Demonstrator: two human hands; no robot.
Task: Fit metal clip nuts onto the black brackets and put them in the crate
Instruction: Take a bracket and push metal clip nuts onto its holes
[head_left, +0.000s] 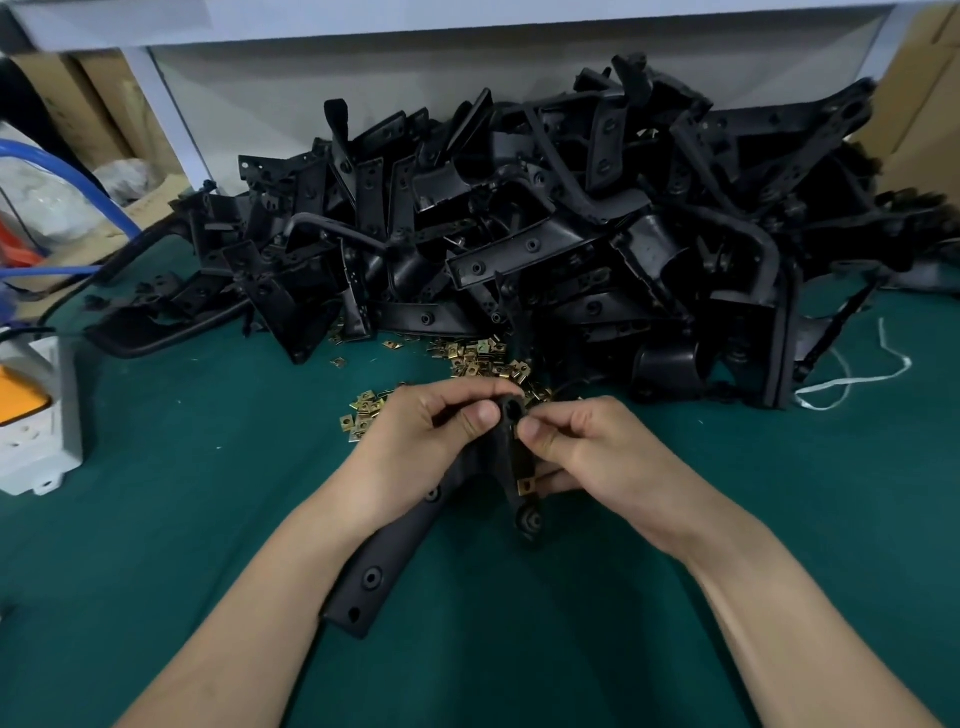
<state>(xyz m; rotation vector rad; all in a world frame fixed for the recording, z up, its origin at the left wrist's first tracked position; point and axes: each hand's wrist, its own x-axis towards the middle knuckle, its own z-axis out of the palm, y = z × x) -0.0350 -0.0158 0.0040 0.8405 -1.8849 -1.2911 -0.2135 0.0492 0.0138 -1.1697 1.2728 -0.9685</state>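
Bracket is held up off the counter btwn both hands, centre of view. Its long axis runs from the holed top end at approx 1 o'clock down to the flat drilled end at 7 o'clock, passing under the left wrist; a shorter leg drops toward 6 o'clock. Left hand is clenched round the top end from the 9 o'clock side, thumb on the face beside the hole. Right hand comes in from 3 o'clock, thumb & fingers pinching at the short leg's edge; can't tell whether a fresh clip sits in that pinch. One clip is on the short leg, at 6 o'clock from the right thumb and just below it. So the right hand is nearer for clip work; left is prob. just the steadier. Loose clips lie at 12 o'clock, just beyond the knuckles, w/ the bracket pile behind. Crate not in view.
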